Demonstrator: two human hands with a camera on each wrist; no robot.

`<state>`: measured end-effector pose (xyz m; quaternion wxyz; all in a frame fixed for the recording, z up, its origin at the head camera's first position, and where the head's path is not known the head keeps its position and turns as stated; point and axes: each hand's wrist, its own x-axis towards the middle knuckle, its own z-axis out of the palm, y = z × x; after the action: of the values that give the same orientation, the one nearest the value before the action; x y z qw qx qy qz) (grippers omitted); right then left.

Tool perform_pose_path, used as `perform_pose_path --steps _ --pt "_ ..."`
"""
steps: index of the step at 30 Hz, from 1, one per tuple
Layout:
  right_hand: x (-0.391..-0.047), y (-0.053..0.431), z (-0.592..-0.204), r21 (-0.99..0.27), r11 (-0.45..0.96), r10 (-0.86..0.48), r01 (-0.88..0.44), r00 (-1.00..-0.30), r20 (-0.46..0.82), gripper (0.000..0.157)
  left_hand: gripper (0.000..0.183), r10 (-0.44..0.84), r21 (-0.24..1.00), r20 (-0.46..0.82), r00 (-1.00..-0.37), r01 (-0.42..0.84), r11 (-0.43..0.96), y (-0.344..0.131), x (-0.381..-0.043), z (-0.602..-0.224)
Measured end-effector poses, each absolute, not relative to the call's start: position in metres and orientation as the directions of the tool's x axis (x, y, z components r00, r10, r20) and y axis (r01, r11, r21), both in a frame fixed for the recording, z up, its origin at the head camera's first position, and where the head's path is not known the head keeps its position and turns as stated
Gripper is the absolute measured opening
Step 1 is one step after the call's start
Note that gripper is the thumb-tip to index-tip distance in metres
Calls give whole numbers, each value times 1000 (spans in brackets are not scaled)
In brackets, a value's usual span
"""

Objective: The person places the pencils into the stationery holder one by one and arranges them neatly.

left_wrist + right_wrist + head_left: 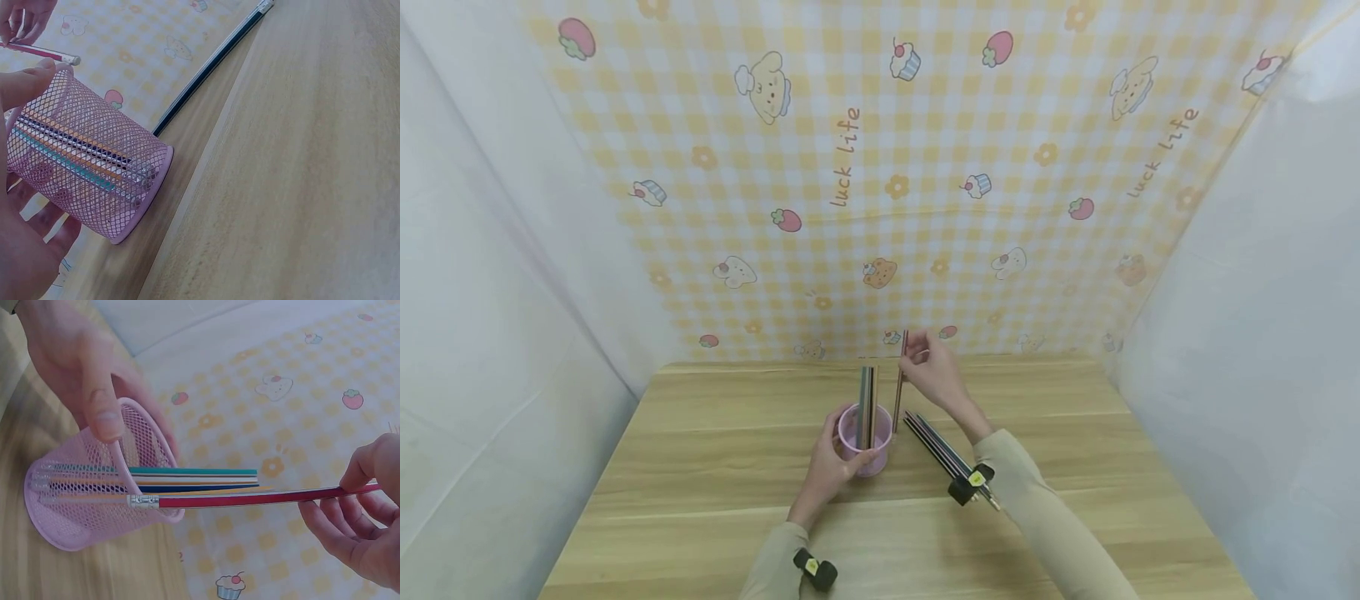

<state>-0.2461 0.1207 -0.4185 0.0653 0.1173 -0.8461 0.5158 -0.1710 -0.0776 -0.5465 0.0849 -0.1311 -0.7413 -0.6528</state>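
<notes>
Your R grip (934,372) pinches the red pencil (244,499) well up its length, held nearly upright, eraser end down, at the right side of the pink mesh cup (103,169). Your L grip (831,468) is wrapped round that cup, thumb at the rim; cup looks upright on the surface (700,467).

Step in hand, as I read it: getting this pencil into the cup w/ the others. Eraser end's right by the rim; can't tell if it's touching or already over the edge. Next move prob. calls for clearing the rim, shifting a bit L, then lowering & letting go, L grip steadying the cup meanwhile.

In the way: the rim itself, plus the pencils in the cup (867,392) (teal, dark, orange etc.), which stick up past it & could snag the new one. Also mind your L thumb.

Loose pencils (936,446) lie slantwise in a bunch to the cup's R, nr your R forearm; the black wrist unit (961,490) hides part of them, so no exact count. Checked cloth (925,125) hangs behind, well clear of the cup.
</notes>
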Motion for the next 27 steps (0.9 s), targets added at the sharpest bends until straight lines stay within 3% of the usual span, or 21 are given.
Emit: perform_pose_path --steps 12,27 --pt "-248 111 -419 -874 359 -45 -326 -942 333 29 89 82 955 264 -961 273 117 -81 -180 -568" --pt "-248 98 -461 -856 374 -133 -357 -934 332 27 89 71 950 280 -957 287 125 -81 -182 -570"
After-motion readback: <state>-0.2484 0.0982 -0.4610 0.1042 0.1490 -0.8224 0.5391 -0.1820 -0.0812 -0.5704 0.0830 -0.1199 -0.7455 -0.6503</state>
